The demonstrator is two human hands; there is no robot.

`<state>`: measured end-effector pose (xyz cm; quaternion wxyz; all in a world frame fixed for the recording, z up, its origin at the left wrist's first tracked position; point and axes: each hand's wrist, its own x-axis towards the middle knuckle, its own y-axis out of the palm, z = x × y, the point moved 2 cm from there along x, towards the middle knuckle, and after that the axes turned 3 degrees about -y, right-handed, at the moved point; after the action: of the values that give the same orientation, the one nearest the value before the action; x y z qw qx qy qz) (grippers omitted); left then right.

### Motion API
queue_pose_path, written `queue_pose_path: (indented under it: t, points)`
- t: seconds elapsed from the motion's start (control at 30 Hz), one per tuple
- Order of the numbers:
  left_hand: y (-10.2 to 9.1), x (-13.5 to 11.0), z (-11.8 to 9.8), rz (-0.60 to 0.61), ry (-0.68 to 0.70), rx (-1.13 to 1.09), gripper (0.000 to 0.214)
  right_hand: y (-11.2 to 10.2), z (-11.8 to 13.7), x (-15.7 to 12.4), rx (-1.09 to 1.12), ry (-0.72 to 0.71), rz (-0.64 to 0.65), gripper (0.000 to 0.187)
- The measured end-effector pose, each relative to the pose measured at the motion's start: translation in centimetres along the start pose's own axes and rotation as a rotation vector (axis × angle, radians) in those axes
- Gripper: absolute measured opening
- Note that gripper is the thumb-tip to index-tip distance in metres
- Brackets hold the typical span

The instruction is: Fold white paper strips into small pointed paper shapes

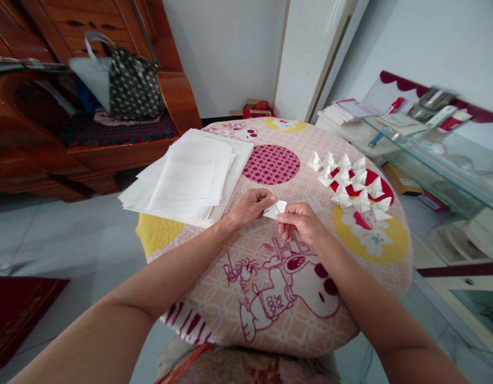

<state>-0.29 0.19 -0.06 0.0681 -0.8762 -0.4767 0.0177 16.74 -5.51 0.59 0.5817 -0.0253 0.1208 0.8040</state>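
Between my two hands, over the middle of the round table, is a small piece of folded paper (pixel 275 209) with some print on it. My left hand (pixel 254 205) pinches its left end between thumb and fingers. From the right, my right hand (pixel 300 221) grips the other end, its fingers curled beneath. To the right on the cloth stand several folded paper boats (pixel 343 176), set close together in rows. A stack of white paper sheets (pixel 190 176), some faintly printed, lies to the left of my hands.
A patterned cloth (pixel 214 277) covers the round table. Beyond its right edge is a glass shelf (pixel 442 160) holding papers, cups and pens. At the back left stands a wooden bench (pixel 178 101) with a dark patterned bag (pixel 134 82). A red box (pixel 258 108) sits behind the table.
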Motion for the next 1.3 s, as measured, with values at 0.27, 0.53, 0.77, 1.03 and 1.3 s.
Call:
queue_pose_path:
  t: [0.27,0.53,0.77,1.03,1.3]
  points:
    - [-0.3,-0.1,-0.2,0.105,-0.025,0.186,0.044,-0.5,0.0,-0.1,-0.012,0.021,-0.067,0.031]
    - [-0.2,-0.1,0.0,0.149,0.017,0.387,0.041,-2.0,0.4,-0.2,-0.047,0.110,-0.006,0.033]
    - [0.2,0.4,-0.1,0.148,0.084,0.588,0.035,-2.6,-0.5,0.3,-0.164,0.095,-0.125,0.025]
    - [0.8,0.2,0.4,0.062,0.102,0.732,0.012,-2.9,-0.7,0.7,-0.605,-0.018,-0.258,0.027]
    - [0.9,-0.5,-0.3,0.204,0.340,0.662,0.019,-2.3,0.3,0.3,-0.997,-0.280,-0.227,0.010]
